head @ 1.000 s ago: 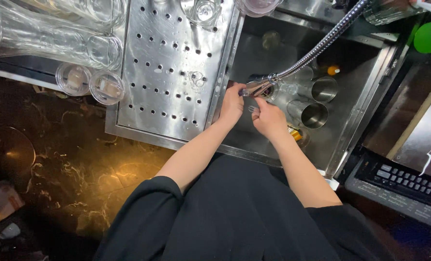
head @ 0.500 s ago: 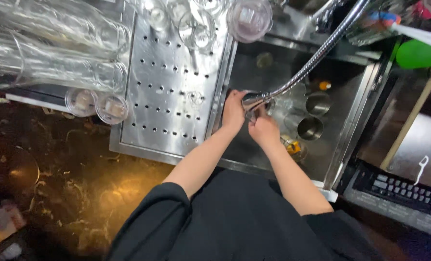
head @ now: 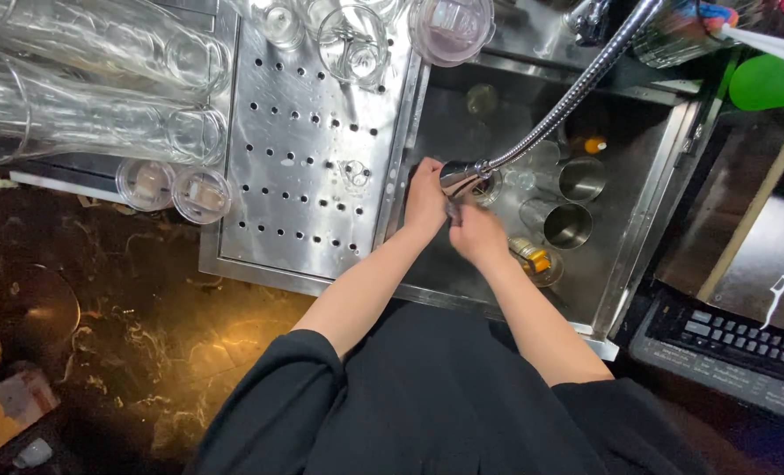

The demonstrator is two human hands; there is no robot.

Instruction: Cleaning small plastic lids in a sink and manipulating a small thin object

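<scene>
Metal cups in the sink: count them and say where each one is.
2. One metal cup lies at the sink's far right side; the second metal cup lies just nearer the person. Others may be hidden under the hands.

We have one view — a head-worn camera looking steeply down, fairly close, over the sink [head: 647,255] and perforated drainboard [head: 308,158].

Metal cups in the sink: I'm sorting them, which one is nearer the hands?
The lower metal cup, just right of the right hand; the other sits farther up.
</scene>
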